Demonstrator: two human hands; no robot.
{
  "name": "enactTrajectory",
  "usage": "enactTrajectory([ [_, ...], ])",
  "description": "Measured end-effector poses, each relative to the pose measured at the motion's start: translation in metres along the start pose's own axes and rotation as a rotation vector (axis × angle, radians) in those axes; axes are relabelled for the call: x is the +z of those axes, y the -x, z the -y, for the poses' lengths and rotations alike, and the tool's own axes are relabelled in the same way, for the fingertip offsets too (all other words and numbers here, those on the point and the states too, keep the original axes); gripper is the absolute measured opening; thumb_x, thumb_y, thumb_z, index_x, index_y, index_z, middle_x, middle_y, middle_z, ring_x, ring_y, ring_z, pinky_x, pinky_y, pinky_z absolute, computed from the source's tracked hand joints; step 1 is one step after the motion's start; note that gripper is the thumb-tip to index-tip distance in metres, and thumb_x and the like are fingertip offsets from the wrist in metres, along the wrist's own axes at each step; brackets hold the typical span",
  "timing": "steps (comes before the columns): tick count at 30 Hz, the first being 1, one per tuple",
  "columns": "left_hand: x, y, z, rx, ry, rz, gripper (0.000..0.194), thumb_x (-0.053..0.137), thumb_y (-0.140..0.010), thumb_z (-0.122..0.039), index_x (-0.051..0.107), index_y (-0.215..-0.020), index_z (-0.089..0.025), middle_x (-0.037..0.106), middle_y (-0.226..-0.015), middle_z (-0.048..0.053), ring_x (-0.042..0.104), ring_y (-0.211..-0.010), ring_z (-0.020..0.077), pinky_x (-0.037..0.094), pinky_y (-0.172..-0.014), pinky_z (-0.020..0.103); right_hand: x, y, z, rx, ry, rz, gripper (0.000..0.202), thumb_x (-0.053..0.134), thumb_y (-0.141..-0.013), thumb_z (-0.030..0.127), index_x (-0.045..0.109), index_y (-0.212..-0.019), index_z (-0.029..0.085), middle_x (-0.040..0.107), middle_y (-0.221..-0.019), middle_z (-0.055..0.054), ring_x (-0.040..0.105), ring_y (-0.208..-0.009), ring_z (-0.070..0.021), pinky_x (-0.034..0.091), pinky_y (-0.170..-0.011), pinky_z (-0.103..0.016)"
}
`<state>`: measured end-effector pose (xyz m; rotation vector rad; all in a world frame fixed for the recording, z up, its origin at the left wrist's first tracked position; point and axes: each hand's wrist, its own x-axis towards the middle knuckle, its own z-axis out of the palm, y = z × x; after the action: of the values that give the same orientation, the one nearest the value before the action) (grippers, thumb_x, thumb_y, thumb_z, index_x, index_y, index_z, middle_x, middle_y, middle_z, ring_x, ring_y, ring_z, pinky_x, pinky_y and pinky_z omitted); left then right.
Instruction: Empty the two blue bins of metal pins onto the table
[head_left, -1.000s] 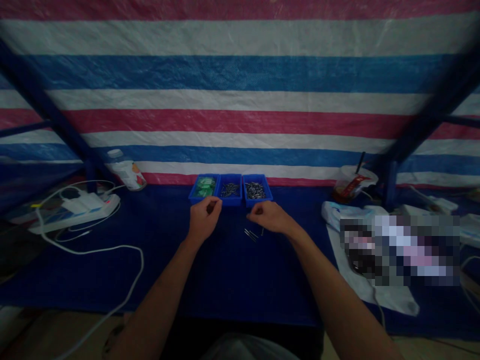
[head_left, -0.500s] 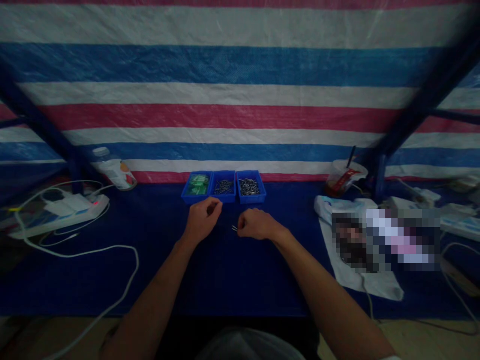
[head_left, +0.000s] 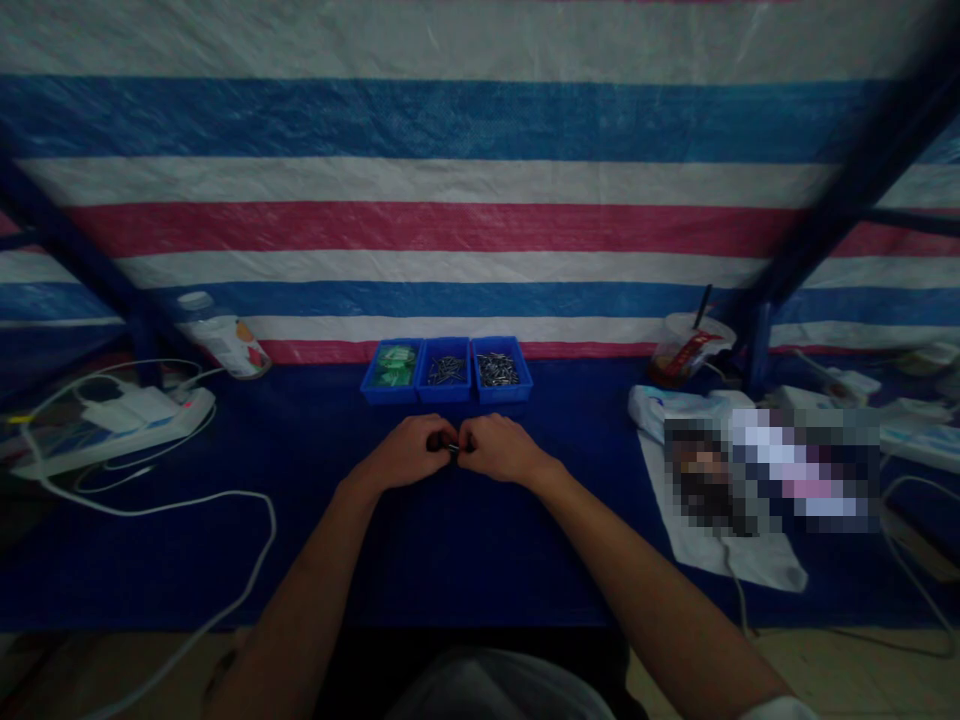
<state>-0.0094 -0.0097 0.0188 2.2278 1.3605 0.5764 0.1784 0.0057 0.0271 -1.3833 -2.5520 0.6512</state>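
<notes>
Fingertips of left hand (head_left: 409, 455) and right hand (head_left: 499, 450) pinch a tiny metal part (head_left: 453, 449) at frame centre; dim light risks fumbling it onto the dark blue table cover (head_left: 450, 550).

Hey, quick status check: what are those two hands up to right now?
Left hand and right hand together, fingertips pinching a small metal piece. Three blue trays just beyond. Nothing between the hands and the trays.

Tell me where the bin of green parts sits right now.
In the head view, the bin of green parts is leftmost of three blue bins at the table's far edge, just beyond the left hand.
</notes>
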Motion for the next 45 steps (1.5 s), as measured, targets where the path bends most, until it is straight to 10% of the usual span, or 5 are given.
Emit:
enactTrajectory([
  [24, -0.005, -0.005, 0.011, -0.17, 0.088, -0.357, 0.022, 0.051, -0.092, -0.033, 0.067, -0.086, -0.019, 0.068, -0.078, 0.0, 0.06, -0.073, 0.0166, 0.043, -0.071, 0.029, -0.01, -0.014, -0.022, -0.011, -0.543, -0.29, 0.02, 0.063, -0.083, 0.016, 0.077, -0.096, 0.02, 0.077, -0.099, -0.005, 0.07, -0.091, -0.0178, 0.05, -0.089, -0.034],
  [34, 0.006, -0.009, 0.007, -0.142, 0.069, -0.236, 0.018, 0.053, -0.093, -0.027, 0.068, -0.091, -0.019, 0.073, -0.088, 0.002, 0.065, -0.08, 0.0181, 0.044, -0.074, 0.03, -0.008, -0.019, -0.017, 0.018, -1.333, -0.254, 0.038, 0.073, -0.073, 0.054, 0.064, -0.065, 0.018, 0.054, -0.052, 0.004, 0.041, -0.048, -0.0059, 0.029, -0.051, -0.023],
  [45, 0.009, -0.008, 0.014, -0.081, 0.004, -0.197, 0.013, 0.056, -0.092, -0.019, 0.068, -0.094, -0.02, 0.073, -0.093, 0.003, 0.066, -0.082, 0.018, 0.047, -0.076, 0.031, -0.001, -0.023, -0.016, 0.147, -1.377, -0.259, 0.023, 0.078, -0.067, 0.025, 0.075, -0.089, 0.021, 0.073, -0.085, -0.002, 0.052, -0.058, -0.0069, 0.036, -0.055, -0.024],
])
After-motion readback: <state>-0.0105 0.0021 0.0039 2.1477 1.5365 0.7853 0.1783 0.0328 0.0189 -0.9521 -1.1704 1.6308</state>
